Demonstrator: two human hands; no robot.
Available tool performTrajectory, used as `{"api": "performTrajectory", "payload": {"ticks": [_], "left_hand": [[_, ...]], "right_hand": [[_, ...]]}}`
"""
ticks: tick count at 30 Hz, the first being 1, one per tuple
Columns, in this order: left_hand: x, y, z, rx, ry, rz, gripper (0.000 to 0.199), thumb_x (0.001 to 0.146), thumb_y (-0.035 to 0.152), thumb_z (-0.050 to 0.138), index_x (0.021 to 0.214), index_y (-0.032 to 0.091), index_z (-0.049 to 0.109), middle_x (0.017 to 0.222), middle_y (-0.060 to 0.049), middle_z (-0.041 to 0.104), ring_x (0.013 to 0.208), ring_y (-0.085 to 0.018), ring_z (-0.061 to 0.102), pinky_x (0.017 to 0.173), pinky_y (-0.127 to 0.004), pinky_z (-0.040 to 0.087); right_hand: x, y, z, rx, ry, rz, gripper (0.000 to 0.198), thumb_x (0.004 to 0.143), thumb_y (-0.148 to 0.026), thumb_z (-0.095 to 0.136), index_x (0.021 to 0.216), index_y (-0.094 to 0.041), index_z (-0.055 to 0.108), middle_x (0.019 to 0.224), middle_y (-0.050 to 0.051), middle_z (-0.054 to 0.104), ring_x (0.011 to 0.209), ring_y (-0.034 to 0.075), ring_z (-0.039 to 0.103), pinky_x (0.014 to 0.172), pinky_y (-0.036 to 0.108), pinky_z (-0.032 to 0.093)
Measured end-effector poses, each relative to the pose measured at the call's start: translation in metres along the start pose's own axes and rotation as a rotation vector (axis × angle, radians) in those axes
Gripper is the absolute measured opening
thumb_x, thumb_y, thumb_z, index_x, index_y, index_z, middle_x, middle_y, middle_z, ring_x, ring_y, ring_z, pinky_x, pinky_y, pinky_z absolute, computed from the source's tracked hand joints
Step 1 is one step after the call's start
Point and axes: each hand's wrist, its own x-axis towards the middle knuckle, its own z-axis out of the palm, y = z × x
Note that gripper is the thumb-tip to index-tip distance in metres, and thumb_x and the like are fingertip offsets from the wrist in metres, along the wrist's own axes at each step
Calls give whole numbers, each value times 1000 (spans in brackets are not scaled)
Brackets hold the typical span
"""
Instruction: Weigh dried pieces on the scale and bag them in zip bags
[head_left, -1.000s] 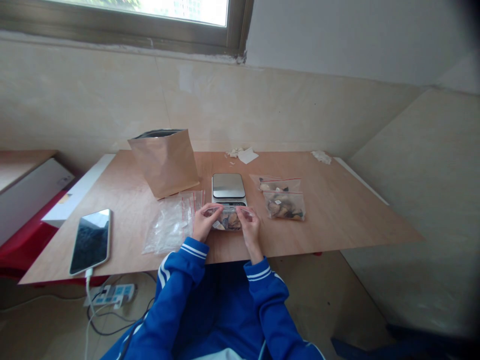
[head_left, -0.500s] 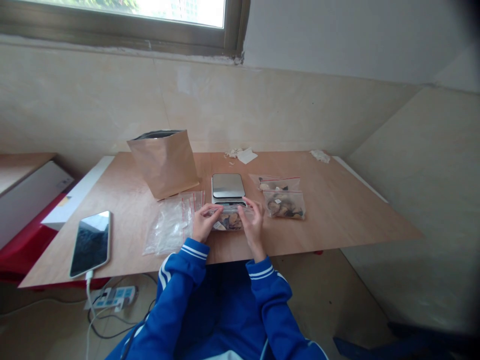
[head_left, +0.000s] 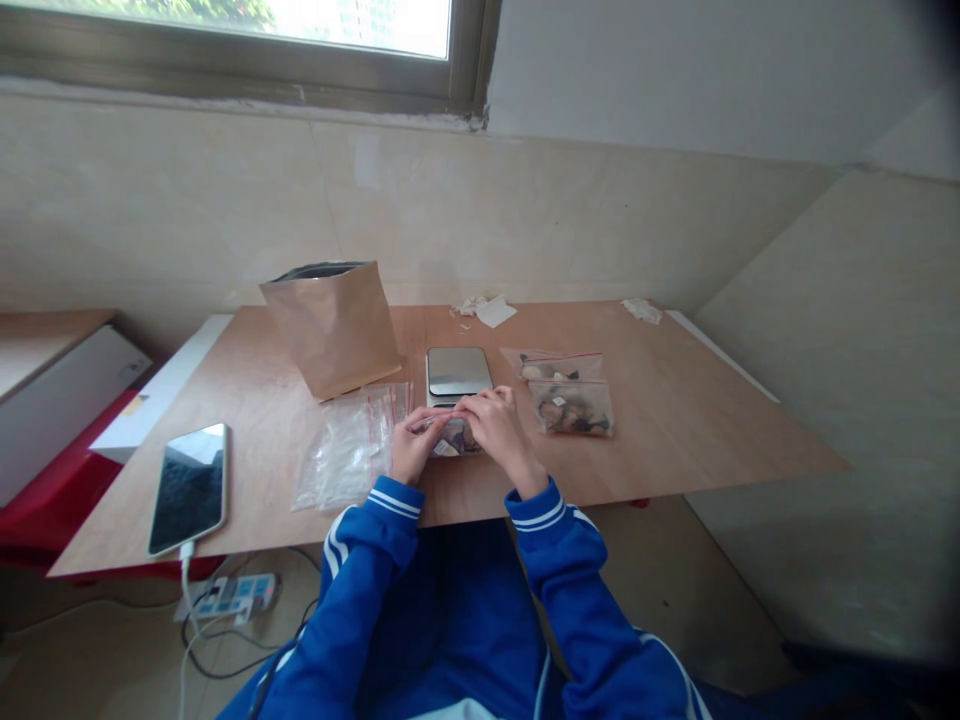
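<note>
A clear zip bag (head_left: pixel 455 441) with brown and dark dried pieces and a small white packet lies in front of the scale, at the near side of the table. My left hand (head_left: pixel 412 444) pinches the left end of its top edge. My right hand (head_left: pixel 498 428) is closed over the same edge, its fingertips close to the left hand's and covering the bag's right part. Just behind the hands, the kitchen scale (head_left: pixel 458 371) has a bare silver plate; its front panel is partly hidden.
Filled zip bags (head_left: pixel 573 407) lie right of the scale. To the left are flat clear bags (head_left: pixel 341 460), an open brown paper pouch (head_left: pixel 334 335) and a phone (head_left: pixel 189 490) on a cable. Paper scraps (head_left: pixel 495 311) lie at the back; a power strip (head_left: pixel 232 597) is below.
My right hand has moved left along the bag's top edge, from its right end toward my left hand. The left hand keeps its grip at the left end.
</note>
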Motion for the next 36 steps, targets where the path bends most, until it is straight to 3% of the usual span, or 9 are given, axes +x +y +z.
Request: {"api": "performTrajectory", "payload": {"ticks": [6, 13, 20, 27, 36], "left_hand": [[0, -2, 1, -32, 6, -1, 26, 76, 41, 72, 87, 17, 74, 89, -6, 73, 82, -18, 67, 75, -28, 52], [0, -1, 1, -21, 72, -8, 28, 74, 41, 74, 86, 16, 73, 85, -5, 73, 78, -17, 66, 71, -27, 52], [-1, -1, 2, -52, 23, -18, 27, 75, 40, 74, 88, 16, 75, 88, -6, 73, 79, -17, 66, 72, -27, 52], [-1, 2, 1, -42, 49, -2, 28, 73, 41, 75, 84, 15, 74, 85, -6, 72, 78, -17, 65, 70, -26, 51], [0, 3, 2, -106, 15, -68, 29, 71, 42, 77, 82, 15, 76, 81, -5, 71, 74, -15, 62, 66, -24, 48]], "right_hand": [[0, -5, 3, -72, 14, -9, 31, 94, -14, 46, 78, -23, 70, 76, 5, 71, 80, 22, 56, 83, 37, 31], [-7, 12, 4, -67, 11, -9, 22, 96, -34, 53, 86, -25, 70, 83, 3, 72, 80, 22, 56, 81, 35, 32], [-7, 12, 2, -99, 57, -35, 27, 98, -25, 50, 78, -23, 69, 73, 4, 68, 75, 20, 55, 79, 34, 32], [-8, 14, -13, -66, -80, -83, 21, 98, -31, 52, 89, -21, 70, 87, 2, 74, 84, 19, 60, 81, 33, 35], [-18, 25, -16, -17, 39, -7, 22, 96, -21, 54, 82, -22, 71, 78, 2, 71, 74, 18, 59, 76, 31, 38]]}}
